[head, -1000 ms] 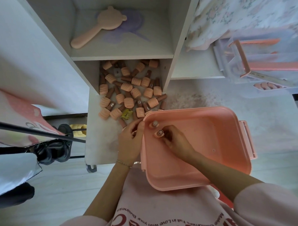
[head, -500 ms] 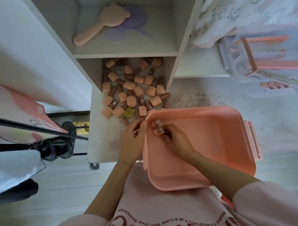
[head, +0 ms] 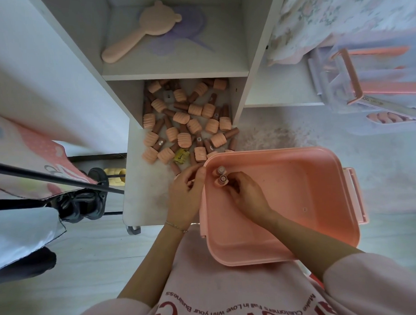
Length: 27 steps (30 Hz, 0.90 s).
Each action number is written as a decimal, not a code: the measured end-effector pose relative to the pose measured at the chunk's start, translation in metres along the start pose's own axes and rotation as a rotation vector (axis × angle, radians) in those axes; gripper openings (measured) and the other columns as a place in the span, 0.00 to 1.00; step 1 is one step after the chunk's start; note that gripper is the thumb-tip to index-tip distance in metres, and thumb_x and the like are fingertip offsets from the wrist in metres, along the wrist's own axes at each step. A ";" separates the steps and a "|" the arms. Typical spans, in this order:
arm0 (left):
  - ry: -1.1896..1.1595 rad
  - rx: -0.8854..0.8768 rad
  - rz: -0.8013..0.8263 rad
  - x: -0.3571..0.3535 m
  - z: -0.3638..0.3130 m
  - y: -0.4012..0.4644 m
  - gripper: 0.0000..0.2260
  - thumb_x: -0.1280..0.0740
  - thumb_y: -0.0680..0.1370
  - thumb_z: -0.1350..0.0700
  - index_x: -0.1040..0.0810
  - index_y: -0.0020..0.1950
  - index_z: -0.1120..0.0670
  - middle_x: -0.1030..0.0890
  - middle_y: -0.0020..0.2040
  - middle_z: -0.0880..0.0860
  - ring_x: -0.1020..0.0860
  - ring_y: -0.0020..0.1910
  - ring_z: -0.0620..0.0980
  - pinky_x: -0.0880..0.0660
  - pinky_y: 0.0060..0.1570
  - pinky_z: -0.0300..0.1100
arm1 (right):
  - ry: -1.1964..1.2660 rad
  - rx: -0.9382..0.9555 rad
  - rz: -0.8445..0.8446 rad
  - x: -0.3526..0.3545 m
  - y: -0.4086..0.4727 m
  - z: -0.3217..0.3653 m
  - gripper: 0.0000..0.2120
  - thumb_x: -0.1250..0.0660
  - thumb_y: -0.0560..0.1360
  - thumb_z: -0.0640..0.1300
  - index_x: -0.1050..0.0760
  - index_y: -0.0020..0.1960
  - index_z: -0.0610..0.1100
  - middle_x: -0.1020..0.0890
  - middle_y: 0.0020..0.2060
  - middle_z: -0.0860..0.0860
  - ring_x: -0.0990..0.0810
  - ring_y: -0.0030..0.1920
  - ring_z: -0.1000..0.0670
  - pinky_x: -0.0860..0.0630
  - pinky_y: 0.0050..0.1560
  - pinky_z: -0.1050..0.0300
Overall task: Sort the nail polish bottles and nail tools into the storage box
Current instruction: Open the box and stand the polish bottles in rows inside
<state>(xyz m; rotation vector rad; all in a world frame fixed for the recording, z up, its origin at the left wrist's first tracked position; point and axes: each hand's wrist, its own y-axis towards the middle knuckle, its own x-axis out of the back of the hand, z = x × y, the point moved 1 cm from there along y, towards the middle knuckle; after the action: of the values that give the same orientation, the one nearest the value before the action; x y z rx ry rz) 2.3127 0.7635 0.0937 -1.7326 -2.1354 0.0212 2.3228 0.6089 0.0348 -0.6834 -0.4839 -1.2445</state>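
Early stage of sorting. The pink rectangular plastic storage box (head: 299,225) holds two upright nail polish bottles (head: 220,175) in its near-left corner, steadied by the right hand (head: 247,193) with curled fingers. The left hand (head: 186,195) grips the box's left rim. A heap of ribbed peach-capped bottles (head: 187,125) remains on the white shelf (head: 147,190), unsorted.

Bottles (head: 187,125) heaped on shelf (head: 144,190), behind-left of box (head: 296,159).

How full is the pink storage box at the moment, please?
Nearly empty. The pink storage box shows a bare floor, with only two bottles standing in its near-left corner at the right hand.
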 end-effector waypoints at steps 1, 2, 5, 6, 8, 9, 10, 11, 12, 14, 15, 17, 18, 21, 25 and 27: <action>-0.001 -0.002 0.000 0.000 0.000 0.000 0.08 0.37 0.78 0.58 0.20 0.52 0.54 0.20 0.44 0.45 0.24 0.43 0.30 0.32 0.41 0.22 | -0.001 -0.002 -0.001 0.000 0.000 0.000 0.09 0.34 0.72 0.37 0.24 0.52 0.39 0.20 0.48 0.43 0.23 0.49 0.43 0.28 0.49 0.51; 0.002 -0.005 -0.001 -0.001 0.000 0.000 0.07 0.37 0.78 0.58 0.20 0.52 0.54 0.20 0.44 0.45 0.25 0.43 0.29 0.32 0.41 0.22 | -0.001 -0.002 -0.002 0.000 0.000 0.000 0.08 0.34 0.72 0.37 0.24 0.52 0.40 0.20 0.48 0.43 0.23 0.49 0.43 0.27 0.49 0.51; 0.007 -0.009 -0.002 -0.001 0.000 0.000 0.07 0.37 0.78 0.58 0.20 0.50 0.52 0.20 0.44 0.44 0.24 0.43 0.30 0.32 0.41 0.22 | 0.007 0.002 -0.002 -0.001 0.000 0.000 0.09 0.34 0.72 0.37 0.24 0.52 0.40 0.20 0.48 0.44 0.23 0.50 0.43 0.26 0.50 0.50; 0.007 -0.007 -0.001 -0.001 0.000 0.000 0.06 0.37 0.78 0.57 0.21 0.50 0.51 0.20 0.44 0.44 0.24 0.43 0.32 0.32 0.41 0.22 | 0.009 0.004 -0.002 -0.001 0.000 0.000 0.09 0.34 0.72 0.37 0.24 0.52 0.40 0.20 0.49 0.44 0.23 0.50 0.43 0.26 0.50 0.50; 0.010 -0.005 -0.002 0.000 0.001 0.000 0.07 0.37 0.78 0.57 0.20 0.50 0.51 0.20 0.44 0.45 0.24 0.43 0.33 0.32 0.41 0.23 | 0.005 0.008 -0.008 -0.001 0.000 -0.001 0.09 0.34 0.72 0.37 0.24 0.52 0.41 0.20 0.48 0.44 0.22 0.50 0.43 0.27 0.49 0.52; 0.011 -0.007 -0.003 0.000 0.001 0.000 0.07 0.37 0.78 0.57 0.20 0.50 0.51 0.20 0.43 0.44 0.24 0.43 0.32 0.32 0.41 0.23 | -0.001 0.007 -0.013 -0.002 0.000 -0.001 0.09 0.34 0.72 0.37 0.24 0.52 0.41 0.20 0.48 0.44 0.23 0.49 0.44 0.28 0.49 0.53; 0.011 -0.010 -0.004 0.000 0.001 0.000 0.06 0.37 0.78 0.58 0.21 0.50 0.51 0.20 0.43 0.44 0.24 0.43 0.31 0.32 0.41 0.22 | -0.007 0.005 -0.016 -0.002 0.000 -0.002 0.09 0.34 0.72 0.38 0.24 0.52 0.41 0.20 0.48 0.45 0.23 0.49 0.44 0.28 0.48 0.53; 0.010 -0.010 -0.003 0.000 0.000 0.000 0.06 0.37 0.78 0.58 0.21 0.50 0.51 0.21 0.43 0.44 0.24 0.43 0.30 0.32 0.41 0.22 | -0.009 0.002 -0.017 -0.002 0.000 -0.002 0.09 0.34 0.72 0.38 0.24 0.52 0.41 0.20 0.48 0.45 0.23 0.49 0.44 0.29 0.48 0.53; 0.008 -0.008 -0.002 0.000 0.000 0.000 0.06 0.37 0.78 0.57 0.20 0.50 0.51 0.20 0.43 0.44 0.24 0.43 0.30 0.32 0.41 0.22 | -0.007 -0.003 -0.014 -0.002 0.000 -0.002 0.09 0.34 0.72 0.38 0.24 0.52 0.41 0.20 0.48 0.45 0.23 0.50 0.44 0.29 0.49 0.53; 0.008 -0.001 0.000 0.000 0.001 0.000 0.07 0.37 0.78 0.57 0.20 0.51 0.52 0.20 0.43 0.45 0.24 0.43 0.32 0.32 0.41 0.23 | 0.004 -0.014 -0.004 -0.002 0.001 -0.001 0.09 0.34 0.72 0.38 0.24 0.52 0.41 0.20 0.48 0.44 0.23 0.50 0.44 0.29 0.49 0.53; 0.008 0.002 0.000 -0.001 0.000 0.000 0.07 0.37 0.78 0.57 0.20 0.50 0.52 0.20 0.43 0.45 0.24 0.43 0.33 0.31 0.42 0.23 | 0.012 -0.016 0.002 -0.002 0.001 -0.001 0.09 0.34 0.72 0.38 0.24 0.52 0.40 0.20 0.48 0.44 0.23 0.49 0.43 0.29 0.50 0.53; 0.010 0.002 0.001 0.000 0.000 0.000 0.06 0.37 0.78 0.57 0.21 0.49 0.49 0.20 0.43 0.44 0.24 0.43 0.33 0.32 0.41 0.23 | 0.027 -0.018 0.015 -0.001 0.001 -0.001 0.09 0.34 0.72 0.37 0.24 0.52 0.39 0.20 0.47 0.43 0.23 0.49 0.44 0.30 0.49 0.57; 0.010 -0.002 0.002 0.000 -0.001 0.000 0.06 0.37 0.78 0.57 0.22 0.49 0.48 0.21 0.43 0.42 0.24 0.43 0.32 0.32 0.41 0.22 | 0.037 -0.018 0.020 0.000 0.001 -0.002 0.09 0.34 0.72 0.36 0.24 0.52 0.38 0.20 0.47 0.43 0.23 0.48 0.44 0.31 0.49 0.59; 0.011 -0.009 0.006 0.000 -0.001 0.000 0.06 0.37 0.78 0.57 0.22 0.48 0.48 0.21 0.42 0.42 0.25 0.42 0.30 0.33 0.40 0.22 | 0.070 -0.008 0.023 0.008 -0.001 -0.002 0.08 0.34 0.72 0.36 0.25 0.51 0.38 0.21 0.47 0.43 0.23 0.45 0.44 0.29 0.47 0.59; 0.025 -0.002 0.023 0.001 0.000 0.001 0.06 0.37 0.78 0.56 0.22 0.49 0.47 0.21 0.44 0.42 0.24 0.44 0.32 0.32 0.41 0.22 | 0.064 0.032 -0.028 0.028 -0.006 0.000 0.08 0.33 0.72 0.37 0.25 0.51 0.41 0.22 0.44 0.49 0.23 0.40 0.49 0.26 0.43 0.54; 0.013 -0.001 0.041 0.002 -0.001 0.002 0.07 0.37 0.78 0.57 0.22 0.48 0.45 0.21 0.44 0.40 0.24 0.44 0.31 0.32 0.41 0.22 | 0.091 0.044 -0.053 0.042 -0.005 0.005 0.07 0.34 0.73 0.38 0.25 0.51 0.43 0.23 0.43 0.55 0.24 0.38 0.55 0.27 0.42 0.59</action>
<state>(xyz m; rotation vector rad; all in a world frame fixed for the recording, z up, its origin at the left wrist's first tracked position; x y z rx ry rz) 2.3146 0.7660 0.0943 -1.7719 -2.0909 0.0200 2.3289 0.5829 0.0676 -0.5768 -0.4550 -1.3049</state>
